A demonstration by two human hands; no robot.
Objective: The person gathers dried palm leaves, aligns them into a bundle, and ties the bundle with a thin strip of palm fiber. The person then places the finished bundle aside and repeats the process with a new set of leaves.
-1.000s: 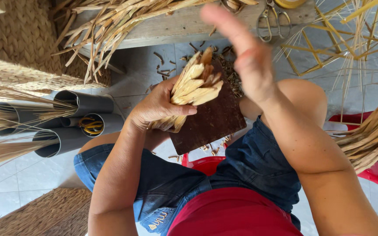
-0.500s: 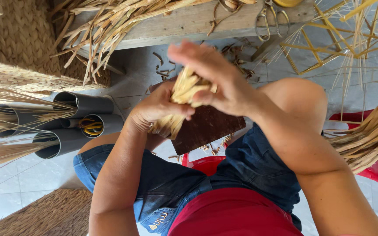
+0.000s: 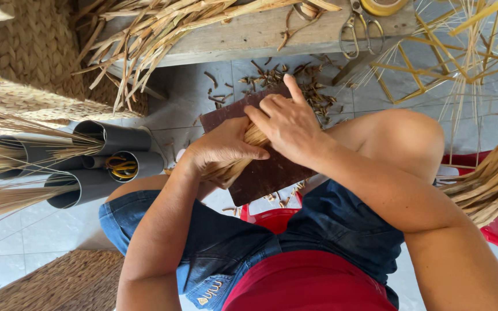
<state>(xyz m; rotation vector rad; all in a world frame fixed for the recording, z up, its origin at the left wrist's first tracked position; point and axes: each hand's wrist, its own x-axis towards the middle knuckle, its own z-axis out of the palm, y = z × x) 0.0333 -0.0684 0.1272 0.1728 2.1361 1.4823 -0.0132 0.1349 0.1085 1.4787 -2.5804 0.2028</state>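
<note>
Straw bundle (image 3: pixel 234 164) is being gripped by left hand (image 3: pixel 220 150) and pressed onto brown board (image 3: pixel 260 167) under flattened right hand (image 3: pixel 286 124); next: likely steady, even flattening pressure.

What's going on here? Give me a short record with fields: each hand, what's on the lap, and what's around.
left hand: left hand grips a bundle of straw strips
right hand: right hand presses down on the bundle's top end
lap: dark brown board under the bundle, resting on the knees
floor: grey tubes holding dried stalks, cut scraps
bench: scissors, loose straw
</note>
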